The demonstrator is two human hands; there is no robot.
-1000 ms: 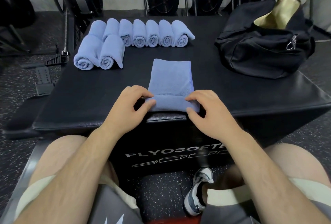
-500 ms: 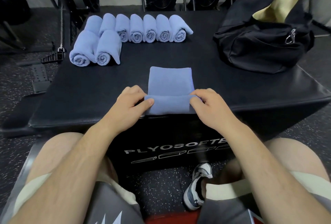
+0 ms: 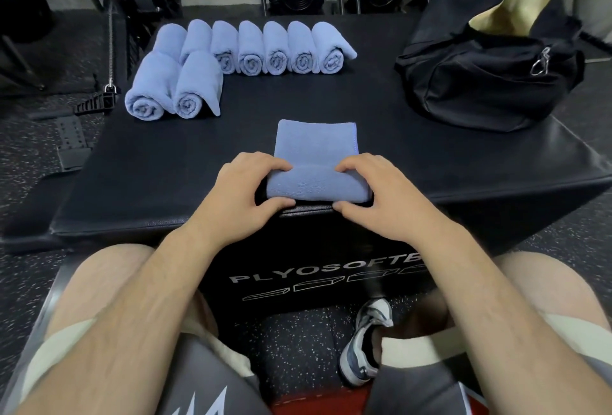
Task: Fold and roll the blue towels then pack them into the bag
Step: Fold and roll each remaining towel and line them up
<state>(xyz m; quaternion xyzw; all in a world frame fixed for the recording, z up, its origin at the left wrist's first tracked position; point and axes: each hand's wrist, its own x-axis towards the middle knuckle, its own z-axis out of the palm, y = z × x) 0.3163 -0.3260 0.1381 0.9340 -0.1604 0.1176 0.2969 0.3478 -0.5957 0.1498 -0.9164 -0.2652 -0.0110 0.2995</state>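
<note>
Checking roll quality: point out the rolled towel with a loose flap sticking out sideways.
The rightmost towel in the back row; its flap juts right, the rest there look tight.

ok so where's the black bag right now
The black duffel bag sits open at the far right of the plyo box, across from the rolled blue towels.
</note>
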